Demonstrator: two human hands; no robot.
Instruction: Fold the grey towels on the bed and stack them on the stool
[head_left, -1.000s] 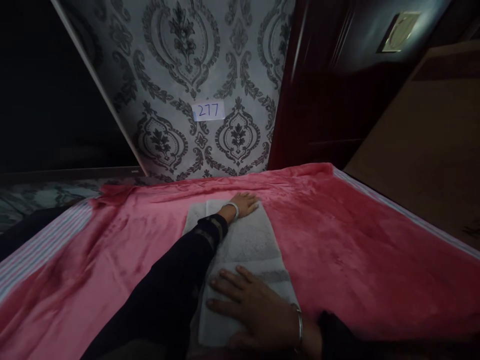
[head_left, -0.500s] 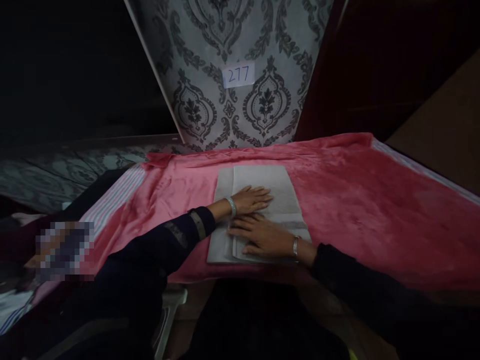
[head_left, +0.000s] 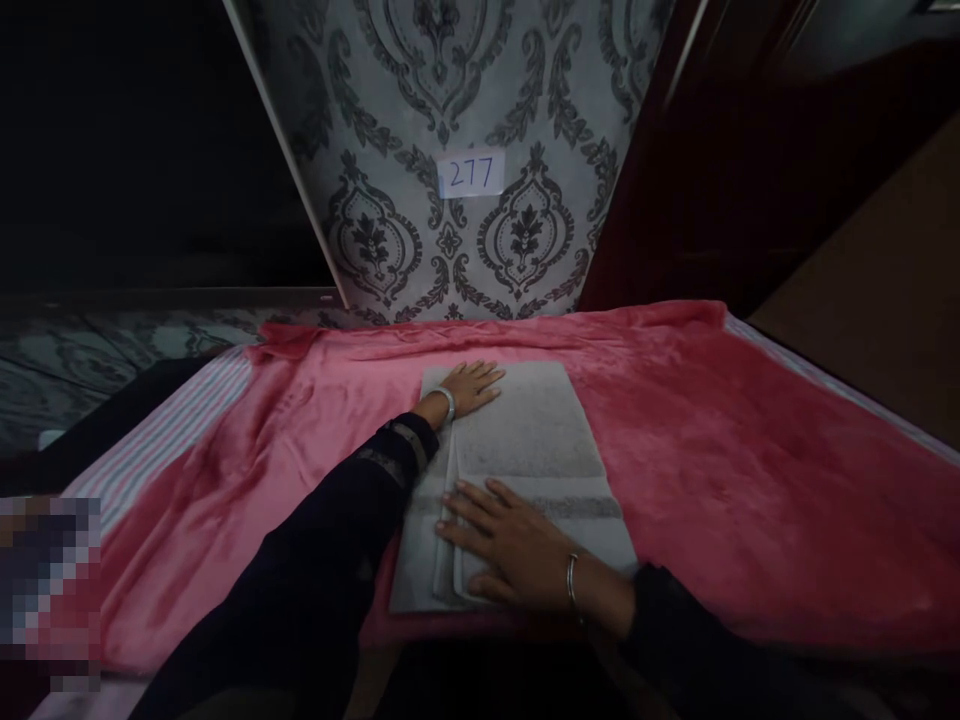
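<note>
A light grey folded towel, with a darker band across its near part, lies flat in layers on a pink plush blanket. My left hand rests on the towel's far left part, fingers stretched out flat. Nearer to me, my right hand lies palm down over the banded end, its fingers spread. Neither hand grips anything. Part of the near left layers shows as stepped edges beside my right hand.
Behind the blanket rises a patterned wall with a paper label reading 277. A large black panel stands at the left, a dark red upright surface at the right. A blurred-out patch covers the lower left.
My hands have moved apart: the left toward the towel's far left edge, the right toward its near end. The view has shifted, with the towel lower in it.
</note>
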